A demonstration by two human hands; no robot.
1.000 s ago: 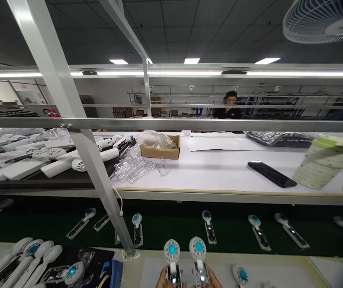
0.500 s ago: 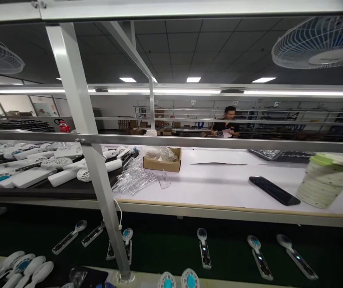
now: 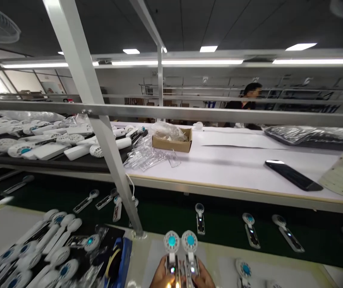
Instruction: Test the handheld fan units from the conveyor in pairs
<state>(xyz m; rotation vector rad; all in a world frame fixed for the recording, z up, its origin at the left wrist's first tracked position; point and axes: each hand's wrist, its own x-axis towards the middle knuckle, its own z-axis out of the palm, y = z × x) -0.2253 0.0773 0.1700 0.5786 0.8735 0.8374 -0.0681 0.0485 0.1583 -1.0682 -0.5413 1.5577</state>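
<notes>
At the bottom middle, my left hand [image 3: 159, 276] grips a handheld fan [image 3: 171, 241], white with a blue hub. Its handle is open, with the circuit board and a lit white light showing, and a warm glow low on it. Right beside it, my right hand [image 3: 205, 277] grips a second handheld fan [image 3: 190, 241] of the same kind, also lit on its board. Both fans stand upright, side by side, heads up. My fingers wrap round the lower handles, and the frame's bottom edge cuts off the wrists.
Several open-handled fans [image 3: 200, 218] lie on the dark green belt. A pile of white fans [image 3: 60, 240] and a blue tool holder [image 3: 125, 260] are at left. A metal post [image 3: 99, 120] rises ahead. The shelf holds a cardboard box [image 3: 171, 145], clear plastic parts [image 3: 147, 158] and a phone [image 3: 293, 175].
The view has tipped downward, so both my hands and the two handheld fans now show more fully. The person in the background has turned and stands farther right in view.
</notes>
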